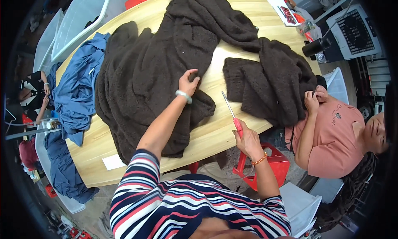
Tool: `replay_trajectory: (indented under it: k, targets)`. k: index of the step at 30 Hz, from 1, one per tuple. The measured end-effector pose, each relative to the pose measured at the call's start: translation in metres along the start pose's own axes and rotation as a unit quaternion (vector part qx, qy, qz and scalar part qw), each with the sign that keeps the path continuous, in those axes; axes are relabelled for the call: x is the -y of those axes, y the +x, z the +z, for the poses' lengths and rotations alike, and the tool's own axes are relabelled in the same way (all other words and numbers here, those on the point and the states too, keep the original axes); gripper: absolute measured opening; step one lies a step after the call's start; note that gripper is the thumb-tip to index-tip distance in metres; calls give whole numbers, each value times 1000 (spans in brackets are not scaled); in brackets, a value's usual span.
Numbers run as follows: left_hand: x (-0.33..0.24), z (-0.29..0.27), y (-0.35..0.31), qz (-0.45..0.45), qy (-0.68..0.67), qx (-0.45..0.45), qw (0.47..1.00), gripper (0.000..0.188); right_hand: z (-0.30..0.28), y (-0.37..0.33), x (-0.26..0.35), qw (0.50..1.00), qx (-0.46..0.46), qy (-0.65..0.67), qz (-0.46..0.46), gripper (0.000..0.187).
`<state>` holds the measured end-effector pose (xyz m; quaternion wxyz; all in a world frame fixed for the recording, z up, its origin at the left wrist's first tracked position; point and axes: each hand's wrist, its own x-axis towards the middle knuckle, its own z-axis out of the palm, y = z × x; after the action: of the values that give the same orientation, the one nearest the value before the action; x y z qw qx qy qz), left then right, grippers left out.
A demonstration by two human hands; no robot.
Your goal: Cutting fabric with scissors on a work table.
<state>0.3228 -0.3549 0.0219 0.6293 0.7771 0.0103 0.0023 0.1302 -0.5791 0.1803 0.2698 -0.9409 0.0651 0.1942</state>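
Observation:
A large dark brown knit garment (145, 69) lies spread in folds over the table in front of me. Over its right part is my left hand (188, 82), thumb and forefinger curved and apart, with dark knit showing between them. My right hand (248, 140) is closed round the pink handle of a slim tool with a long thin metal shaft (228, 104). That shaft points up and left across bare wood, between the garment and a second dark brown knit piece (269, 81). The working end is too small to make out.
A co-worker in a pink shirt (338, 139) handles the second knit piece at the right table edge. Blue garments (78, 85) lie at the left. A white paper (114, 162) rests near the front-left edge of the wooden table (97, 174). A red stool (275, 166) stands below my right forearm.

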Motion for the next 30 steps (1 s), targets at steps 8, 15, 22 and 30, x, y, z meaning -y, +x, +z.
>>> replay_trajectory:
  k: [8, 15, 22, 30]
  targets:
    - [27, 8, -78, -267, -394, -25, 879, 66, -18, 36, 16, 979, 154, -74, -115, 33]
    - [29, 4, -78, -308, -410, -16, 858, 64, 2, 150, 61, 977, 63, -96, -179, 19]
    - [17, 0, -82, -312, -420, -13, 852, 61, 5, 166, 61, 971, 73, -108, -201, 21]
    - [36, -6, -89, -332, -457, -12, 825, 59, -14, 94, 38, 964, 180, -94, -173, 26]
